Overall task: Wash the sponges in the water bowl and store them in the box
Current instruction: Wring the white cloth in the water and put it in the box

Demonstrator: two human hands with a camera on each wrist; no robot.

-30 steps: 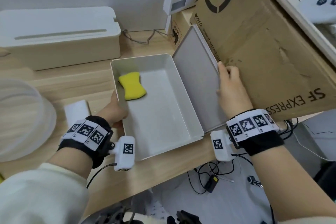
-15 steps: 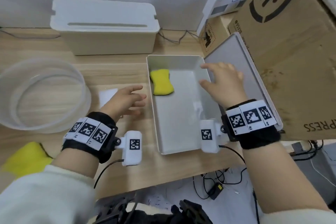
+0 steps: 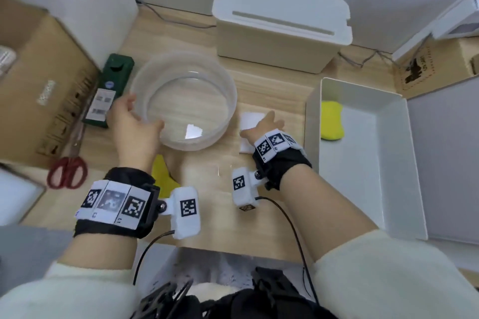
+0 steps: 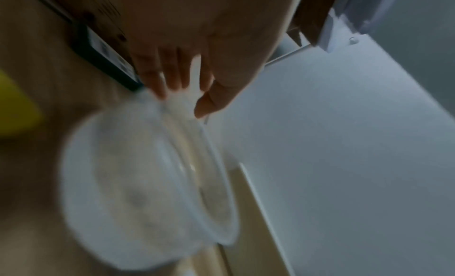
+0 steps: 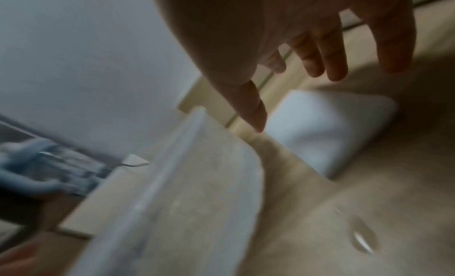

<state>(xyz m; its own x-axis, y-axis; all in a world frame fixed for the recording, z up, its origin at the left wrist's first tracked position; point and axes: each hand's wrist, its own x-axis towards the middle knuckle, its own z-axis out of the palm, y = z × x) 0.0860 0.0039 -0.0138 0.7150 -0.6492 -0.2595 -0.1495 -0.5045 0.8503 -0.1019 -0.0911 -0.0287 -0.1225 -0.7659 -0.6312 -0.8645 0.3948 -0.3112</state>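
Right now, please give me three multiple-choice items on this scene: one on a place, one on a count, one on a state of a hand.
1. Where does the white rectangular sponge lie?
A. in the clear round plastic bowl
B. on the wooden table, between bowl and white storage box
C. in the box

2. How many yellow sponges lie in the box?
A. none
B. one
C. three

3. The left hand is
A. at the bowl's rim
B. holding the red scissors
C. in the box

Answers: 1 B, it lies under the right hand; 2 B, a single yellow sponge; 3 A, fingers reach the rim.
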